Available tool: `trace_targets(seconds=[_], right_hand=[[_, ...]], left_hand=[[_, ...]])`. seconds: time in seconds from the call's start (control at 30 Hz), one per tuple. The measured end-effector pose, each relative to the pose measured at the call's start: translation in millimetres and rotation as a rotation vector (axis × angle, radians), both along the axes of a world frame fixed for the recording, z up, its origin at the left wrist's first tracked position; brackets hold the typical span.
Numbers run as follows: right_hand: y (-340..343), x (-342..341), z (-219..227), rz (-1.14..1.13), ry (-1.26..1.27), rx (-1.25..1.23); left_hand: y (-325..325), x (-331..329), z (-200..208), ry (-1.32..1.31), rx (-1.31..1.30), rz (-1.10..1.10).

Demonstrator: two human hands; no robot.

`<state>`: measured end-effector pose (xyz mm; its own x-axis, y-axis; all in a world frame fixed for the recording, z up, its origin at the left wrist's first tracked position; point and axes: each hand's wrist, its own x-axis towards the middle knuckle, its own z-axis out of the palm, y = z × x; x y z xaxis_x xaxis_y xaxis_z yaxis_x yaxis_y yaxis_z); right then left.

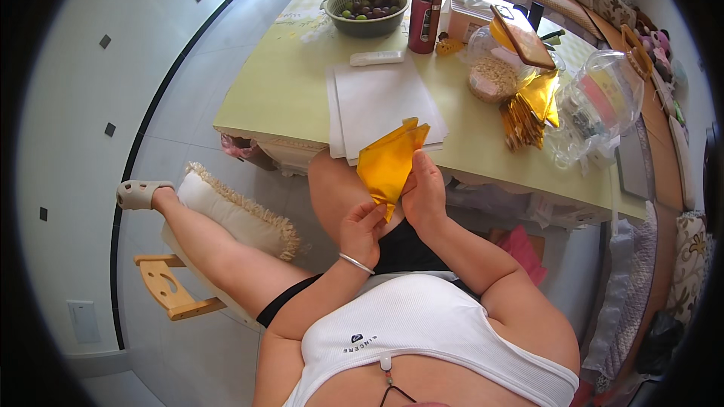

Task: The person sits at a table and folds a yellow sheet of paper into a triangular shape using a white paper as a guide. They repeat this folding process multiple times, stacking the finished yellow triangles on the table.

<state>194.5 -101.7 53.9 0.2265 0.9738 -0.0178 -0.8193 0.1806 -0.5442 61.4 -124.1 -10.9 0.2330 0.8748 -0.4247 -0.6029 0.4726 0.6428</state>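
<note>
A folded sheet of shiny gold foil paper (387, 162) is held between my two hands above my lap, just in front of the table edge. My left hand (362, 230) pinches its narrow lower end. Along its right side, my right hand (424, 190) grips it between thumb and fingers. Past the foil paper lies a stack of white paper sheets (381, 98) with a white stick-shaped object (377, 58) on top. More folded gold foil pieces (534, 109) are bunched on the right part of the table.
The pale green table (264, 98) holds a colander (367, 26) of grapes, a red flask (426, 15), a phone propped upright (523, 36), a round tub of beige bits (492, 79) and clear plastic packaging (596, 105). A wooden stool (172, 286) and fringed cushion (226, 211) are at the left.
</note>
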Motion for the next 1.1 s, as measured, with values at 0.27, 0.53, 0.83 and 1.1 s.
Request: trace_targets(seconds=[0.27,0.53,0.83,1.1], right_hand=[[4.1,13.2,-8.2,0.01,-0.226,-0.008],[-2.2,56.6,8.9,0.138,-0.342,-0.052],[-3.4,66.6,19.1,0.292,-0.284,-0.095],[-5.0,56.1,17.1,0.243,-0.423,-0.088]], left_hand=[[-4.9,-2.4,8.1,0.124,0.147,0.009],[5.0,-33.9,-3.1,0.394,0.584,0.101],[3.2,-41.8,13.2,0.341,0.446,0.063],[2.9,-43.0,5.8,0.173,0.243,0.025]])
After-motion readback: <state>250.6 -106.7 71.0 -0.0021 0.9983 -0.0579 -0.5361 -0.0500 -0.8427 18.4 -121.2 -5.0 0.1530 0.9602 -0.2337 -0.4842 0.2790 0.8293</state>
